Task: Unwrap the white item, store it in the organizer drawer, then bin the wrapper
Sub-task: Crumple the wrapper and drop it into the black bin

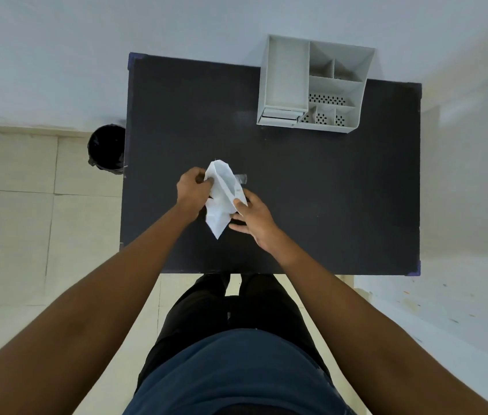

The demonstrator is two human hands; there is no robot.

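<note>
Both hands held a white wrapper above the middle of the black table: left hand pinching its left edge, right hand gripping its right side. A grey organizer stood at the far right corner. A black bin stood on the floor beside the table's left edge.

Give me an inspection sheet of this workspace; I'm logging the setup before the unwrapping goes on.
Surface: dark table, mostly bare.
Job's things: white wrapped item held above the table; grey organizer at far right edge, drawer shut; black bin on the floor, left of the table.
Clutter: clear scrap beside the item.
Grippers: left hand and right hand both grip the item.
Cables: nothing seen.
Surroundings: tiled floor, white wall.
</note>
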